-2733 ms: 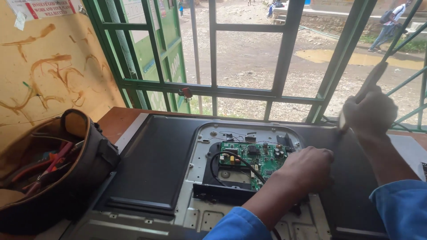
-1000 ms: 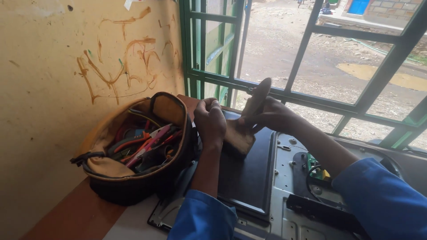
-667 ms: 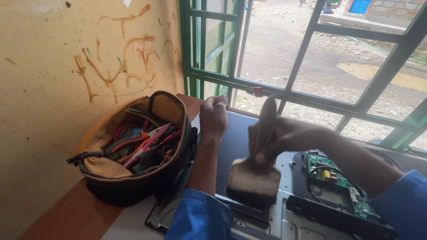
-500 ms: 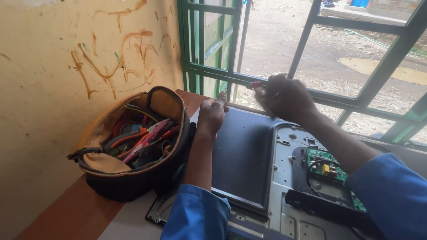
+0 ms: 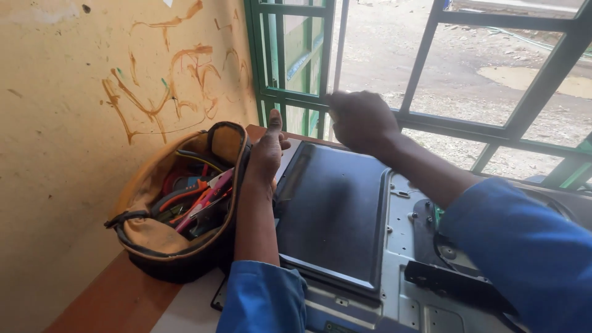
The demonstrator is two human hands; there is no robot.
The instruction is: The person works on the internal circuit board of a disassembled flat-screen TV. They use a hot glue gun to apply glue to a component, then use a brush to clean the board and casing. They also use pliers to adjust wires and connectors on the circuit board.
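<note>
I brace the flat-screen television [image 5: 333, 209] at its upper-left corner with my left hand [image 5: 266, 151], fingers curled, thumb up, beside the tool bag [image 5: 179, 203]. My right hand [image 5: 361, 120] hovers fisted at centre top, contents indiscernible. Judged step: cleaning the back panel; next needs a steady sweep.

Looks like a small electronics repair workshop, set beside a street-facing window. Shown by an opened flat-panel television [image 5: 345, 216] lying face down on a wooden bench [image 5: 117, 296], back cover partly off, metal chassis [image 5: 401, 246] bared. Also an open tool bag [image 5: 179, 203] crammed with pliers and cutters, a scribbled yellow wall [image 5: 80, 92], and green window bars [image 5: 290, 98] over a dirt road [image 5: 394, 43].
</note>
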